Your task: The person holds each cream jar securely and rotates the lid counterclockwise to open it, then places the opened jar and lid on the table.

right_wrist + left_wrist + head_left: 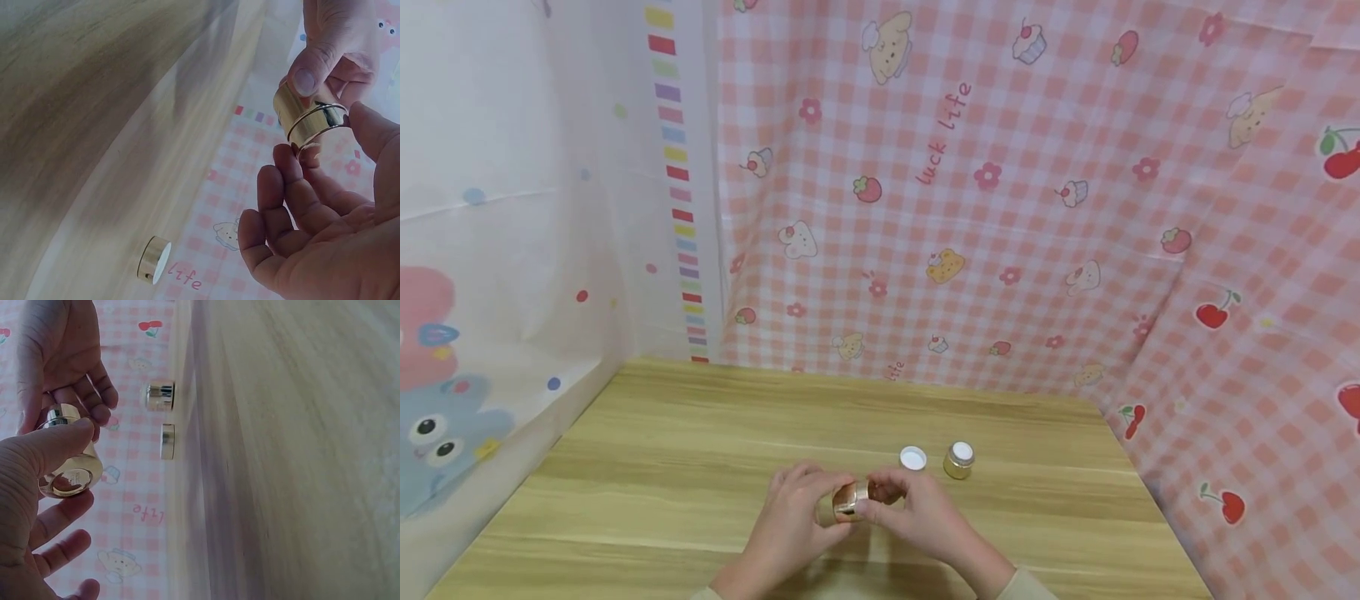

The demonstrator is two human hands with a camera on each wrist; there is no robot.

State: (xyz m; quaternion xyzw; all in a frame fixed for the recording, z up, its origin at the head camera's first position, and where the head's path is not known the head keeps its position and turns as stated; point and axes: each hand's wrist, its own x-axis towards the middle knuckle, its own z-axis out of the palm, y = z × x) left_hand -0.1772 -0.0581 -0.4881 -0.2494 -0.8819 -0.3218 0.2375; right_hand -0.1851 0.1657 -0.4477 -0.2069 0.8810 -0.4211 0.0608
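A small shiny gold jar (852, 500) is held sideways just above the table, between both hands. My left hand (793, 517) grips its body; in the left wrist view the thumb lies across it and its round base faces the camera. With thumb and forefinger, my right hand (921, 512) pinches the banded end of the gold jar (300, 119), which looks like its lid. The other right fingers curl loosely below. Behind the right hand, a loose lid (913, 457) lies with its white inside up. Beside it stands a second gold jar (959, 460) with a white top.
The wood-grain table (700, 450) is bounded at the back by a pink checked cloth (925, 317). More cherry-printed cloth (1240, 433) hangs at the right, and a white cartoon-printed sheet (512, 350) at the left.
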